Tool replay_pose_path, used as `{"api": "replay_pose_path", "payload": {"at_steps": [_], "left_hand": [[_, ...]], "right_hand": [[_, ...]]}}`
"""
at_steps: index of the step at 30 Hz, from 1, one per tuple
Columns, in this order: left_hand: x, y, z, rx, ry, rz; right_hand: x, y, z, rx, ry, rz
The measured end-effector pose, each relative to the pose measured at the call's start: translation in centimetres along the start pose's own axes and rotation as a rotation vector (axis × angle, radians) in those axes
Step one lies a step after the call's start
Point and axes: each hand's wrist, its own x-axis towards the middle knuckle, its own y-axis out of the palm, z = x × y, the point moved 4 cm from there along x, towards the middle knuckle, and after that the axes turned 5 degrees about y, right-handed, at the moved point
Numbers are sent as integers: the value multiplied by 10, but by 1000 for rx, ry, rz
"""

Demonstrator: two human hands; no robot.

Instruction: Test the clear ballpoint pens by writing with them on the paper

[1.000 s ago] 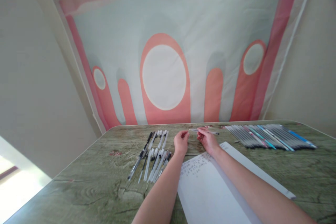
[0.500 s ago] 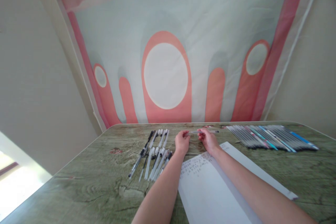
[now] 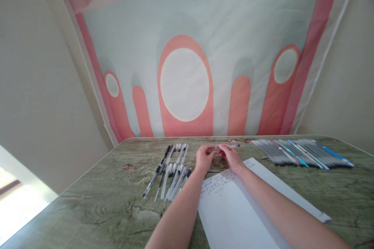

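Note:
My left hand (image 3: 203, 157) and my right hand (image 3: 230, 156) meet at the far middle of the table, both pinched on one thin pen (image 3: 223, 148) that lies level between them, its tip pointing right. A white sheet of paper (image 3: 233, 210) with small scribbles at its top lies under my forearms. To the left of my left hand lies a loose bunch of several clear and black pens (image 3: 172, 171).
A neat row of several pens (image 3: 300, 151) with grey, blue and pink parts lies at the far right of the green wood-grain table (image 3: 96, 202). Behind the table hangs a pale cloth with salmon shapes (image 3: 184, 85). The table's left edge drops to a bright floor.
My left hand has closed in on the pen that my right hand was holding, and the two hands have come together. The pen has shifted slightly left.

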Motion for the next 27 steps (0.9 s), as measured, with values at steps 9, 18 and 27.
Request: {"api": "replay_pose_path", "payload": {"at_steps": [9, 18, 27], "left_hand": [[-2, 1, -14, 162, 151, 88], [-3, 4, -25, 178, 201, 144], [-1, 5, -22, 273, 189, 149]], "right_hand": [[0, 1, 1, 60, 30, 25], [-4, 4, 3, 15, 41, 41], [2, -11, 12, 312, 87, -47]]}}
